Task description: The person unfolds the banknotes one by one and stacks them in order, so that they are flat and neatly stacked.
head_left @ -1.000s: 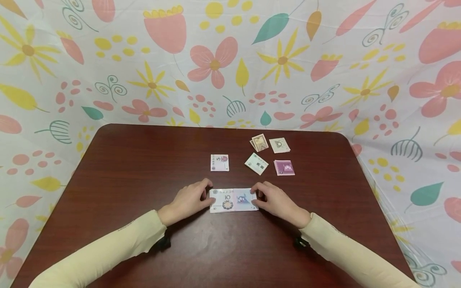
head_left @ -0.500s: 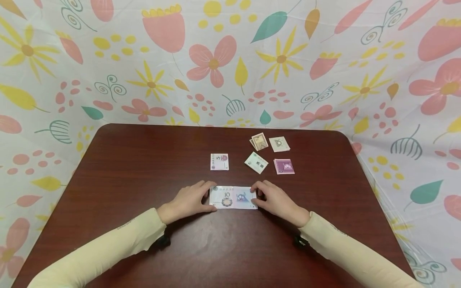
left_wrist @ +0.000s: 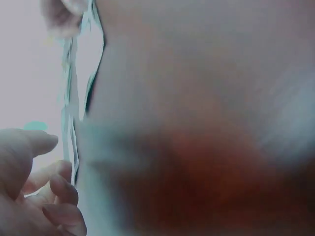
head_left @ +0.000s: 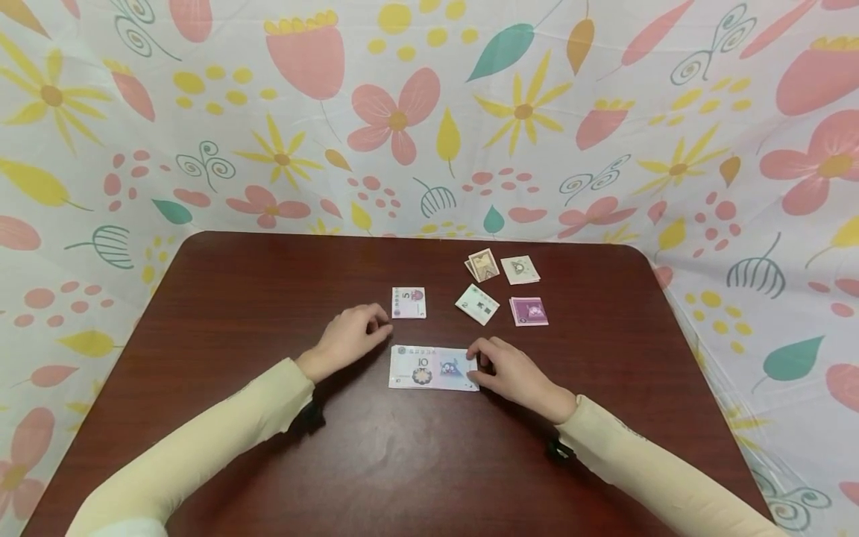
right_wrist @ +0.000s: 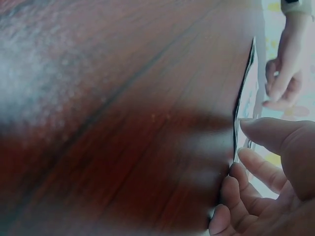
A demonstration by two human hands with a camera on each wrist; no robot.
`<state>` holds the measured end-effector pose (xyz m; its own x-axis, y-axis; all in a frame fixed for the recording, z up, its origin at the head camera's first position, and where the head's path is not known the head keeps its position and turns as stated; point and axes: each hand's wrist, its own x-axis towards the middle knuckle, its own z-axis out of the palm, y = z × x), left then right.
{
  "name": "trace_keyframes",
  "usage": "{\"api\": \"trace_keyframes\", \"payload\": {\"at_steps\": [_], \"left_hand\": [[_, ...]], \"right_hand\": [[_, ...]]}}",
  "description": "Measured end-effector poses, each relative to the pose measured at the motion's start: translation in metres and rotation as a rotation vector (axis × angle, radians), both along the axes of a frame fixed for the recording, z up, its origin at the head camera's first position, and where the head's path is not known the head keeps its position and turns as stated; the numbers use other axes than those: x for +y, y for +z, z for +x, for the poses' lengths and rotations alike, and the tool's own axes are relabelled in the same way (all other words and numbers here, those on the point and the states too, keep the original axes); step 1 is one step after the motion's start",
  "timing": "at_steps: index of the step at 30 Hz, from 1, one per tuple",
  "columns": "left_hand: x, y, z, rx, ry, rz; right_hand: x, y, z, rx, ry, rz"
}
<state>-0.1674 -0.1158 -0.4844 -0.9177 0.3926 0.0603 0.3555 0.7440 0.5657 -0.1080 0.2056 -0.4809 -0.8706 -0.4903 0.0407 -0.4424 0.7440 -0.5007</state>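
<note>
A stack of pale play banknotes marked 10 (head_left: 421, 367) lies flat near the table's middle. My right hand (head_left: 513, 378) holds its right edge between thumb and fingers; the right wrist view shows the thumb (right_wrist: 266, 135) over the paper. My left hand (head_left: 349, 335) is off the stack, its fingers loosely bent and apparently holding nothing. Its fingertips are close to the lower left corner of a pinkish play banknote marked 5 (head_left: 408, 303). In the left wrist view, paper edges (left_wrist: 90, 59) stand beyond the left fingers.
At the back right lie small piles of notes: brown (head_left: 484, 265), grey-white (head_left: 520, 269), green marked 2 (head_left: 477, 304) and purple (head_left: 530, 311). The dark wooden table (head_left: 255, 298) meets a flower-patterned cloth (head_left: 396, 171) behind it.
My left hand has let go of the left end of the 10 stack and moved up toward the 5 note. The stack has shifted slightly away; my right hand stays on it.
</note>
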Motion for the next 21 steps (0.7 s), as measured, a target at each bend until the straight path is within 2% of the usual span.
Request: {"api": "trace_keyframes", "payload": {"at_steps": [4,9,16,19,21], "left_hand": [[0.001,0.000,-0.018,-0.009,0.080,-0.027],[0.007,-0.002,-0.030,-0.024,0.155,-0.073],[0.016,-0.004,-0.035,-0.040,0.216,-0.111],[0.021,-0.005,-0.036,-0.037,0.218,-0.143],[0.024,-0.006,-0.038,-0.019,0.205,-0.134]], "right_hand": [[0.000,-0.001,0.000,-0.001,0.001,-0.004],[-0.001,-0.001,0.001,-0.005,0.002,-0.004],[-0.001,-0.001,0.001,-0.005,0.002,-0.004],[-0.001,0.000,0.001,-0.007,0.001,0.000],[0.000,0.001,0.001,-0.004,0.000,0.002]]}}
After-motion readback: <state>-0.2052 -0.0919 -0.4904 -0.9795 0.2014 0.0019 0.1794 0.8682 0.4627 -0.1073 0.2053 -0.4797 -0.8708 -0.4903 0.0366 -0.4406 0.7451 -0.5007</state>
